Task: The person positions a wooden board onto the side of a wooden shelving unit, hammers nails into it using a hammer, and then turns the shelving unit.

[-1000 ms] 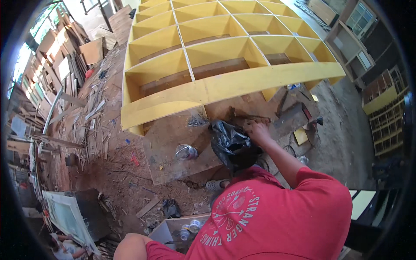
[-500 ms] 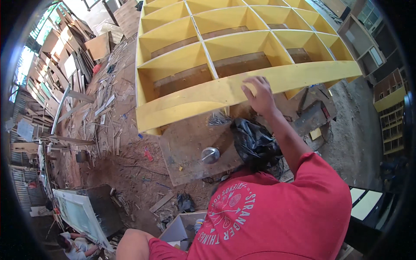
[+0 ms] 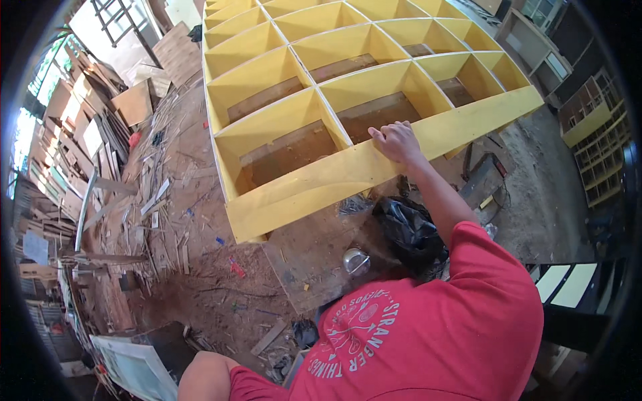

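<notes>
A large yellow shelf unit [image 3: 301, 192] with open square compartments and white front edges stretches away in front of me. My right hand [image 3: 399, 142] is on the upper edge of its near side board, fingers curled over the edge and thumb to the left. My left hand is out of view. Below the board, a black plastic bag [image 3: 409, 230] lies under my right forearm. To its left a round metal tin [image 3: 356, 261] stands on a worn wooden board [image 3: 294, 267]. Behind the tin is a clear bag [image 3: 354, 204] of small dark pieces.
Wood scraps and sawdust litter the floor on the left, with stacked boards [image 3: 100, 137] beyond. A pale-framed panel [image 3: 137, 367] leans at lower left. Right of the bag lies a dark box-like object [image 3: 484, 182]. Slatted frames [image 3: 595, 147] stand at far right.
My right hand, raised with loose fingers over the near board before, has come down onto its edge. The view has shifted, so the shelf unit sits at a different slant.
</notes>
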A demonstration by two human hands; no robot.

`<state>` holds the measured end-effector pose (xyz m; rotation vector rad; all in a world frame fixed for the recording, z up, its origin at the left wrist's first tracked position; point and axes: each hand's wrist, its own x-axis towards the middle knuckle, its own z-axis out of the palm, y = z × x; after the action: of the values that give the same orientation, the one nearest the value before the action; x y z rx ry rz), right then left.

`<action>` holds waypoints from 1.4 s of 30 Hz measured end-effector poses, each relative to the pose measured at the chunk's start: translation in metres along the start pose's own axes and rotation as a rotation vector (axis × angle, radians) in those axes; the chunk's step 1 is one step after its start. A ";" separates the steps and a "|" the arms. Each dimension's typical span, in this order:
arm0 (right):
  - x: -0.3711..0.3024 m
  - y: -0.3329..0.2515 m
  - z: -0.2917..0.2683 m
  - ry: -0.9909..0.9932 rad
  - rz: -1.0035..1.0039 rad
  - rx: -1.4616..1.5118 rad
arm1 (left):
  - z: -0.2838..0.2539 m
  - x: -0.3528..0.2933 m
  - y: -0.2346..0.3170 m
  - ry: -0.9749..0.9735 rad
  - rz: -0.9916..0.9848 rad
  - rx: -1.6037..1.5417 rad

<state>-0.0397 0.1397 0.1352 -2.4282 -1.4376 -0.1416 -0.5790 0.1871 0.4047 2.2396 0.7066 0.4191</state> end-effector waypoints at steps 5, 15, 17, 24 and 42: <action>0.006 -0.008 0.009 0.069 -0.017 0.004 | -0.041 0.005 -0.020 -0.007 0.058 -0.057; 0.009 -0.026 -0.008 -0.004 0.027 0.006 | 0.099 0.070 -0.282 0.458 -0.487 -0.139; 0.008 -0.022 -0.006 -0.013 0.045 -0.032 | 0.122 0.078 -0.305 0.382 -0.542 -0.271; 0.013 -0.021 0.010 -0.035 0.135 -0.100 | 0.142 0.089 -0.305 0.555 -0.378 -0.511; 0.017 -0.030 0.002 -0.071 0.225 -0.100 | 0.156 0.073 -0.298 0.825 -0.471 -0.619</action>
<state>-0.0577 0.1684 0.1446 -2.6804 -1.1995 -0.0784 -0.5521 0.3160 0.0871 1.2175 1.2674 1.1552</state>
